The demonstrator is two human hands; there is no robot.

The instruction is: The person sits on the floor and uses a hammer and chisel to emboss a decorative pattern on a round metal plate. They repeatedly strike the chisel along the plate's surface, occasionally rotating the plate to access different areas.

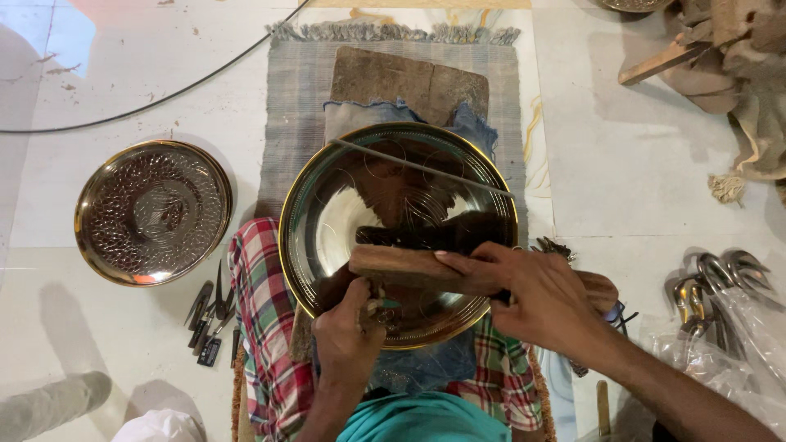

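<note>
My right hand [544,299] grips a wooden block [409,266] over the brass plate [327,205]. My left hand [348,327] is closed, seemingly pinching a small tool [378,307].

Bright even light, glare on the polished brass plate [399,234], soft shadows, slight wide-angle edge distortion

Only package in view: clear crumpled plastic bag [737,344] at lower right on the pale floor [622,164], lying partly over a cluster of curved metal tools [712,282]. No labels, signs or screens visible.
</note>
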